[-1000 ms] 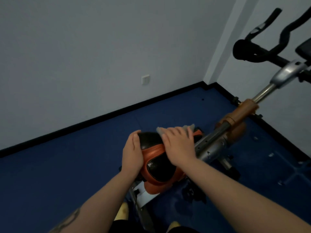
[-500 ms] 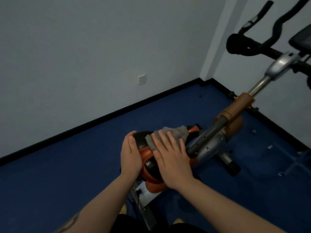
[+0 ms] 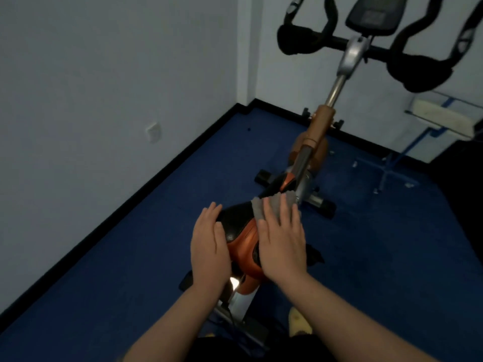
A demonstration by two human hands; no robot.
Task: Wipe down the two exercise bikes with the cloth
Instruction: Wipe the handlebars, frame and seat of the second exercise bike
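An orange and black exercise bike stands in front of me on the blue floor. Its saddle [image 3: 241, 239] is just below me, and its black handlebars [image 3: 413, 61] and console [image 3: 375, 15] rise at the top right. My right hand [image 3: 281, 239] lies flat on a grey cloth [image 3: 271, 206], pressing it onto the right side and nose of the saddle. My left hand [image 3: 207, 244] rests flat against the saddle's left side, fingers together. Only one bike is in view.
A white wall with a socket [image 3: 153, 131] runs along the left, edged by a black skirting board. A blue-framed stand with a pale pad [image 3: 444, 118] stands at the right near the wall. My yellow shoe [image 3: 300, 322] shows beside the bike frame.
The view has swung right and up, bringing the handlebars and console into sight. My right hand has slid the cloth along the saddle top. My left hand stays on the saddle's left side.
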